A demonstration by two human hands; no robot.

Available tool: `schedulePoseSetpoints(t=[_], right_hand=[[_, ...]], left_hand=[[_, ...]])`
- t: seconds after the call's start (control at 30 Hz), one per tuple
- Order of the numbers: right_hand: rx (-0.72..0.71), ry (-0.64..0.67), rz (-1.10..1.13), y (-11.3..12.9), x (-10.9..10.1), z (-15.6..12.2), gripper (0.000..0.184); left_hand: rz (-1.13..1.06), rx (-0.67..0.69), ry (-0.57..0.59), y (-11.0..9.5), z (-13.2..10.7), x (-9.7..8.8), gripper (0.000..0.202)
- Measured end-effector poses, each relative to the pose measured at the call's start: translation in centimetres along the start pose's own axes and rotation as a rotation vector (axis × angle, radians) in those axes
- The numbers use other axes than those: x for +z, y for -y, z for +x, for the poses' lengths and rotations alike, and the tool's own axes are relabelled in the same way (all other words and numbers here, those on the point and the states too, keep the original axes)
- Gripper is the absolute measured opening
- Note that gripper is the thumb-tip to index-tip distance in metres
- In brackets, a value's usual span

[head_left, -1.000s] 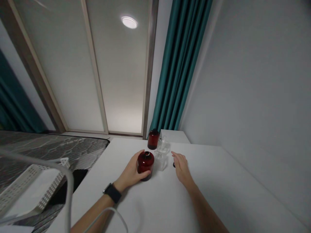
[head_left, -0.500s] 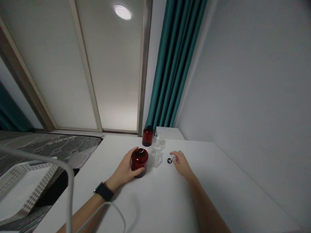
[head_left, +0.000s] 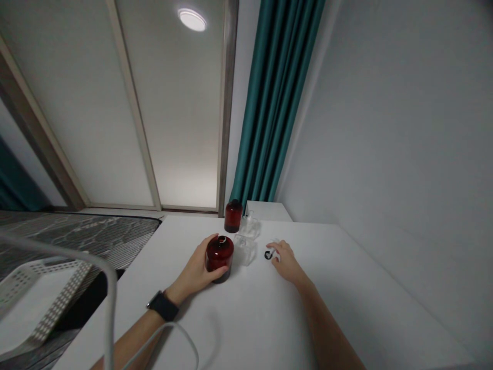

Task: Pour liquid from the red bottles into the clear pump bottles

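My left hand [head_left: 204, 264] is wrapped round a dark red, see-through bottle [head_left: 220, 253] with an uncovered narrow neck; it stands upright on the white table [head_left: 246, 318]. To the right, my right hand [head_left: 285, 262] is low over the tabletop, thumb and index finger apart. Between and beside these fingertips is a small part with a black ring [head_left: 268, 254] and a clear or whitish piece, partly hidden by the fingers. Just right of the held bottle is a clear glass bottle [head_left: 245, 251]. Behind it stand another clear bottle [head_left: 250, 226] and a second red bottle [head_left: 233, 216].
A pale cable [head_left: 111, 308] arcs across the lower left, close to the camera. Beyond the table's left edge is a white perforated basket [head_left: 57, 303]. A white box-like piece [head_left: 269, 210] stands behind the table, with a green curtain [head_left: 273, 113] and wall beyond.
My right thumb and index finger have spread slightly around the small black-ringed part. My left hand keeps its hold on the red bottle. The view has shifted a little.
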State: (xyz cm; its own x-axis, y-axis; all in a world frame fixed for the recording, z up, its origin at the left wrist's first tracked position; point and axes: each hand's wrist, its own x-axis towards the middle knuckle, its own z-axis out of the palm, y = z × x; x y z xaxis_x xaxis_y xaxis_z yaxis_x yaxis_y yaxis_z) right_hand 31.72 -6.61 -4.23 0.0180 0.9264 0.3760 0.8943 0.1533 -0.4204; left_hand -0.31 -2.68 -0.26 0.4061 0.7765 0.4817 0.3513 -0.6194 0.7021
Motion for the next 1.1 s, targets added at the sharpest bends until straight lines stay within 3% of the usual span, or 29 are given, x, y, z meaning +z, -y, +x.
schedulePoseSetpoints(t=[0.2, 0.4, 1.1], right_hand=[[0.027, 0.033, -0.032, 0.7, -0.2, -0.3, 0.045], [0.028, 0.053, -0.035, 0.8, -0.3, -0.1, 0.024], [-0.109, 0.108, 0.061, 2.2, -0.6, 0.3, 0.017]], left_hand=[[-0.012, 0.002, 0.002, -0.1, 0.0, 0.0, 0.079], [-0.017, -0.002, 0.013, 0.1, -0.1, 0.1, 0.079], [-0.017, 0.039, 0.013, -0.2, 0.1, 0.2, 0.077]])
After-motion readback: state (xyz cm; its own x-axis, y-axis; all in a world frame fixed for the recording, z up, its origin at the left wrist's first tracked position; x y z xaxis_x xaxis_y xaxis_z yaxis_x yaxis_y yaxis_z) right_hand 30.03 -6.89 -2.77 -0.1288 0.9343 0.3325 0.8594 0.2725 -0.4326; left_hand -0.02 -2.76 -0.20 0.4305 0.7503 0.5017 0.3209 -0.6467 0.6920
